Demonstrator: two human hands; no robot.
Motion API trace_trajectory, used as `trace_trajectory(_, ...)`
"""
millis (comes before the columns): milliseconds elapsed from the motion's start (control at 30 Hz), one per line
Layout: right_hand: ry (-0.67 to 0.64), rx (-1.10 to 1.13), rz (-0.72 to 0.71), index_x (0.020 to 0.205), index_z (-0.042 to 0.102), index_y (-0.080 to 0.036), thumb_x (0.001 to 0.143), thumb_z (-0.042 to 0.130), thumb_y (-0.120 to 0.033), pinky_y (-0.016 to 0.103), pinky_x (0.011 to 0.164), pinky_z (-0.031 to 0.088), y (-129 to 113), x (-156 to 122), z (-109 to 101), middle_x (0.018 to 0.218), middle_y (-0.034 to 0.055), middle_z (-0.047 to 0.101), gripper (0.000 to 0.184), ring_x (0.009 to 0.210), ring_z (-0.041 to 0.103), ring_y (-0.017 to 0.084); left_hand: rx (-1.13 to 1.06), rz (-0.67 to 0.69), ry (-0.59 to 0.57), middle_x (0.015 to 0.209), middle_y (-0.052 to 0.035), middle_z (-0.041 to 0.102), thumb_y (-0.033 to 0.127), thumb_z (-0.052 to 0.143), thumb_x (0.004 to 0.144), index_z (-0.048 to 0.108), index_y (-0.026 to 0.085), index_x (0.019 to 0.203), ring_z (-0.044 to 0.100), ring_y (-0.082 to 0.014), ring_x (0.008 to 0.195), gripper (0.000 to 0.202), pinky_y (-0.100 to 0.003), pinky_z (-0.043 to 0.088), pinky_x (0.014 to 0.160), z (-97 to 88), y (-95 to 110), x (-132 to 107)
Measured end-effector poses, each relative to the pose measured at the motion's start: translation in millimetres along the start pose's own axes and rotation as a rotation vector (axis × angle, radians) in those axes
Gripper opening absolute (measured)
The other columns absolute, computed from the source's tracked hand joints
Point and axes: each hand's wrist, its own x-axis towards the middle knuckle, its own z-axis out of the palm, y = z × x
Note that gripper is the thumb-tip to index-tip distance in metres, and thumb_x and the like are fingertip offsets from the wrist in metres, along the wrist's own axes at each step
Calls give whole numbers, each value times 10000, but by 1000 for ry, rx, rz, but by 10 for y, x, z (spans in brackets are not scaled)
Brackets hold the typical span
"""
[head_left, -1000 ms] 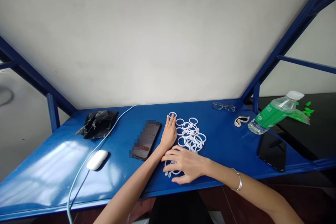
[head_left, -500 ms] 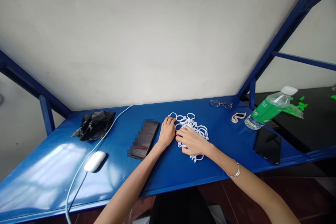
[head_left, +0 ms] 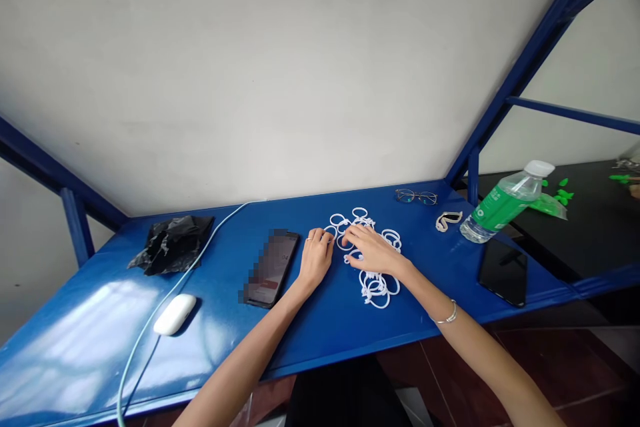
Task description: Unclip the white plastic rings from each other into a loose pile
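Several thin white loops (head_left: 374, 288) with small knobs lie in a loose pile on the blue tabletop; I cannot tell exactly what they are. Over the pile is my right hand (head_left: 371, 250), palm down, its thumb apart from its fingers and some loops hidden beneath it. At the pile's left edge rests my left hand (head_left: 316, 259), palm down, fingers slightly bent. Its fingertips reach a white loop at the pile's upper left, and no grip on it shows. A phone (head_left: 280, 267) with a partly pixelated screen lies just left of this hand.
Glasses (head_left: 417, 197), a small beige looped item (head_left: 449, 220), a green-labelled water bottle (head_left: 505, 203) and a dark phone (head_left: 503, 272) are on the right. A black plastic bag (head_left: 173, 243), a white case (head_left: 175, 314) and a pale cable (head_left: 150, 327) lie left. Blue frame bars flank the table (head_left: 320, 340).
The pile has been spread out: loops now lie apart toward the front and the back. My right hand has moved slightly toward the wall, its thumb wider apart. The left hand stays nearly in place.
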Motion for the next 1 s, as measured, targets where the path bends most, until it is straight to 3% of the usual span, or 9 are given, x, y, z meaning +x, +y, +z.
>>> trace_trajectory(100, 65, -44, 62, 1271, 488, -218, 903, 485, -342, 478, 1042, 320, 80, 88, 102, 1384, 100, 469, 389, 1294, 376, 285, -90, -47, 55, 929, -75, 556, 188, 377, 959, 530, 182, 916, 526, -219, 903, 159, -353, 456, 796, -10, 10, -7)
trace_trajectory(200, 1, -92, 130, 1378, 408, -259, 910, 457, -464, 557, 1078, 245, 202, 174, 196, 1495, 69, 349, 514, 1384, 242, 332, -182, -83, 73, 942, -76, 558, 199, 372, 958, 509, 188, 927, 542, -214, 903, 141, -346, 463, 798, -8, 25, -13)
trace_trajectory(300, -53, -101, 178, 1364, 440, -268, 903, 467, -481, 557, 1078, 246, 296, 206, 223, 1461, 61, 407, 508, 1365, 281, 341, -259, -113, 89, 935, -74, 562, 216, 368, 959, 503, 193, 918, 552, -206, 893, 142, -328, 473, 780, -2, 30, -14)
trace_trajectory(433, -33, -114, 233, 1319, 491, -231, 906, 488, -433, 489, 1009, 352, 329, 121, 136, 1344, 98, 521, 461, 1248, 431, 309, -314, -147, 107, 909, -74, 570, 256, 374, 960, 509, 190, 895, 554, -204, 880, 164, -310, 476, 752, 0, 9, -4)
trace_trajectory(633, -4, -192, 325, 1047, 649, -199, 959, 389, -398, 439, 873, 418, 344, -20, -45, 1103, 104, 641, 339, 1001, 563, 273, -366, -198, 124, 863, -63, 581, 312, 378, 962, 523, 190, 892, 568, -194, 808, 201, -286, 457, 685, -6, -4, 7)
trace_trajectory(733, 52, -181, 341, 1070, 638, -214, 957, 375, -427, 434, 895, 407, 392, 15, -52, 1205, 104, 600, 357, 1085, 526, 277, -403, -220, 127, 857, -56, 590, 340, 386, 961, 527, 191, 902, 573, -183, 777, 214, -279, 452, 673, -15, 10, 8)
trace_trajectory(867, 21, -110, 361, 1334, 476, -229, 947, 342, -515, 467, 1006, 336, 496, 87, 12, 1457, 99, 400, 500, 1321, 344, 296, -472, -242, 122, 845, -49, 604, 376, 389, 960, 539, 189, 904, 583, -167, 741, 246, -263, 454, 659, -42, 43, 14)
trace_trajectory(933, -22, -71, 370, 1397, 402, -225, 945, 315, -548, 468, 1047, 289, 547, 103, 41, 1490, 99, 356, 562, 1362, 295, 287, -507, -246, 122, 832, -47, 613, 387, 395, 957, 547, 186, 901, 590, -164, 737, 258, -260, 458, 666, -59, 60, 17)
trace_trajectory(1000, -41, -55, 377, 1378, 428, -218, 948, 295, -555, 458, 1050, 284, 583, 103, 50, 1472, 102, 387, 562, 1345, 326, 279, -547, -258, 122, 814, -45, 623, 396, 411, 950, 558, 183, 895, 600, -164, 736, 265, -259, 464, 675, -73, 69, 17)
